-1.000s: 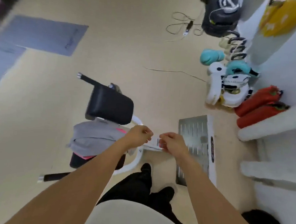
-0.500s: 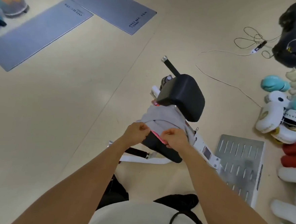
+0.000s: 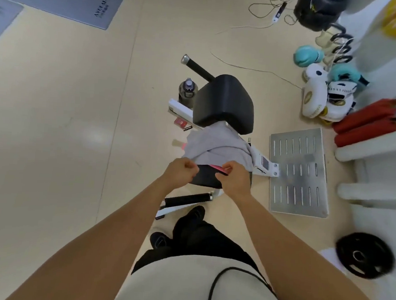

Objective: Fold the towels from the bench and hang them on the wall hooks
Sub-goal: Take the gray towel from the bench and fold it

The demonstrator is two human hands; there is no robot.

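Both hands reached to the near edge of a grey towel (image 3: 218, 146) draped over the black padded bench (image 3: 223, 102): the left hand (image 3: 181, 173) was curled at the towel's hem, and the right hand (image 3: 233, 178) pinched its pink-trimmed edge. A dark water bottle (image 3: 187, 91) stood capped on the floor just beside the bench, its contents impossible to tell.

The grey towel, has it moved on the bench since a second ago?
Cannot tell. The camera swings between pictures, but the grey towel lies draped over the bench below the black pad, as before, with both hands at its near edge.
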